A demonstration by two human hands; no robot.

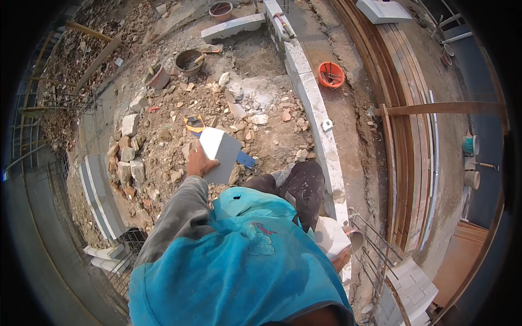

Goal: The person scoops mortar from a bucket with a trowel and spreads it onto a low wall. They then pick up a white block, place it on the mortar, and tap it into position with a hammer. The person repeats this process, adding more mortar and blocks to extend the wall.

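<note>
Rubble ground point(283, 137), low wall point(311, 100) part-laid (apparently): one white block point(224, 155), not yet set, is clasped above the rubble by the left hand point(199, 163)'s fingers; another block point(328, 238) sits at the right hand point(342, 259), grip unclear.

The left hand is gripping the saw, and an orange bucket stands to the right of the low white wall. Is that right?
Not quite: the head view shows the left hand on a white block, which partly hides the saw. The orange bucket does stand right of the low white wall.
</note>
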